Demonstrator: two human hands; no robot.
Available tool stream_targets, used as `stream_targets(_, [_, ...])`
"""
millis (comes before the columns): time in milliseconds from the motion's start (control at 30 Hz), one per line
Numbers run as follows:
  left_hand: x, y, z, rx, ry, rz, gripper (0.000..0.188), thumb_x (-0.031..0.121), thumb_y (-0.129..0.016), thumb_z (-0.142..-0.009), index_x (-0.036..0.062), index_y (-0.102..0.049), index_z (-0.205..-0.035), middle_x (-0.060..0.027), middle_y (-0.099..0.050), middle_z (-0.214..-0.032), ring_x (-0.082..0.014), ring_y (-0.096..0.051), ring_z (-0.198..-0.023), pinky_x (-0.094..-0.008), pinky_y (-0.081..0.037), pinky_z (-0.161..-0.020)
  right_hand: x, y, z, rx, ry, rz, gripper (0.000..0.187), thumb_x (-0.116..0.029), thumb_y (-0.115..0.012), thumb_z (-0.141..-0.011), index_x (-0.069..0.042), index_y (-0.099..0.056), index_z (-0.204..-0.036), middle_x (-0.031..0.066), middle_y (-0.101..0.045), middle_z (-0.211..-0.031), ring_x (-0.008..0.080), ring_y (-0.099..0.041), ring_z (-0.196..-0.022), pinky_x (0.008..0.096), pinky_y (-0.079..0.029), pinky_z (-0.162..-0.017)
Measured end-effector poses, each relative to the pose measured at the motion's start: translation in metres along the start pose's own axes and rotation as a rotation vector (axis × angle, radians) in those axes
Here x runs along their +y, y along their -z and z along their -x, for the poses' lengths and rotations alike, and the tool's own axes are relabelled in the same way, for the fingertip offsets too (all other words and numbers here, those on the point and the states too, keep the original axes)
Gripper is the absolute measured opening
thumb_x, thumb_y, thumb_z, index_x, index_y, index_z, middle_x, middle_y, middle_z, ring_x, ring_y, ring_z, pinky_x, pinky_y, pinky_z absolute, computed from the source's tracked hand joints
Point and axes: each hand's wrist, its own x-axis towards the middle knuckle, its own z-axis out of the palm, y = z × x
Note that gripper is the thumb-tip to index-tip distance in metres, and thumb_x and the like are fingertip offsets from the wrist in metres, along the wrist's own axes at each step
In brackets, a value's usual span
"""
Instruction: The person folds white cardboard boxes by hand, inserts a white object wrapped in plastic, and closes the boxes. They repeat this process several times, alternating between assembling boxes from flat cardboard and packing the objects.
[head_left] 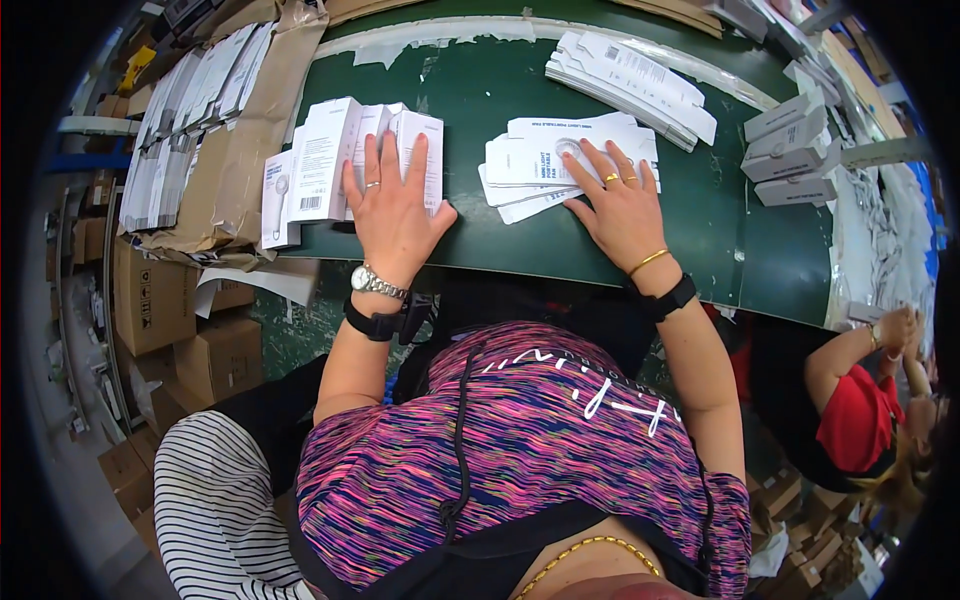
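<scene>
Head view: the left hand (392,215) rests widespread over white boxes (326,165), the right hand (622,208) lies splayed on flat cartons (523,162) beneath it, likely light, stiff, creasable and best gripped by their edges

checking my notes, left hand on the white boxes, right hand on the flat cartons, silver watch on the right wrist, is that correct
Wrong side: the head view shows the silver watch on the left wrist. The rest is as you say.
</scene>
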Motion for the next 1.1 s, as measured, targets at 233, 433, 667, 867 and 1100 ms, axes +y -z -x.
stream_targets(233, [0.005,-0.003,-0.003,-0.027,0.022,-0.085,0.082,0.042,-0.079,-0.084,0.0183,-0.048,-0.157,-0.0184,-0.039,-0.164,-0.0393,-0.029,-0.155,-0.0651,-0.014,-0.123,0.026,0.011,0.018,0.081,-0.053,-0.222,0.057,-0.029,-0.074,-0.094,-0.015,-0.056,-0.146,0.0089,-0.054,-0.153,0.0327,-0.05,-0.141,0.05,-0.041,-0.115])
stream_targets(433, [0.001,-0.003,0.007,0.063,0.102,-0.028,0.076,0.042,-0.077,-0.087,0.0175,-0.051,-0.154,-0.0185,-0.041,-0.163,-0.0393,-0.03,-0.155,-0.0667,-0.015,-0.122,0.101,0.052,0.035,0.924,-0.557,-0.228,0.052,-0.009,-0.082,-0.088,-0.003,-0.058,-0.134,0.0117,-0.06,-0.123,0.0246,-0.06,-0.108,0.039,-0.05,-0.101])
stream_targets(667, [0.055,-0.003,0.005,0.162,-0.025,0.377,0.035,0.028,-0.067,-0.088,0.0082,-0.071,-0.117,-0.0163,-0.056,-0.146,-0.0372,-0.042,-0.145,-0.0721,-0.017,-0.118,0.283,0.064,0.086,0.572,-0.71,-0.778,0.073,-0.018,-0.085,-0.085,0.003,-0.047,-0.143,0.0202,-0.059,-0.142,0.0312,-0.058,-0.126,0.0461,-0.044,-0.114])
stream_targets(867, [0.086,-0.007,0.025,0.208,-0.251,0.385,0.038,0.038,-0.076,-0.085,0.013,-0.074,-0.113,-0.0142,-0.063,-0.135,-0.0369,-0.051,-0.139,-0.0755,-0.014,-0.117,0.362,0.038,0.104,0.442,-0.592,-0.741,0.069,-0.02,-0.087,-0.088,0.009,-0.053,-0.141,0.019,-0.067,-0.132,0.0265,-0.064,-0.115,0.038,-0.052,-0.105])
stream_targets(1100, [0.145,-0.003,0.017,0.029,-0.371,0.67,0.05,0.04,-0.076,-0.087,0.0105,-0.067,-0.126,-0.0153,-0.066,-0.134,-0.0344,-0.065,-0.121,-0.0553,-0.047,-0.102,0.179,0.047,0.121,0.609,-0.687,-0.377,0.065,-0.032,-0.094,-0.08,0.006,-0.061,-0.121,0.0201,-0.067,-0.117,0.0279,-0.067,-0.105,0.0401,-0.059,-0.091])
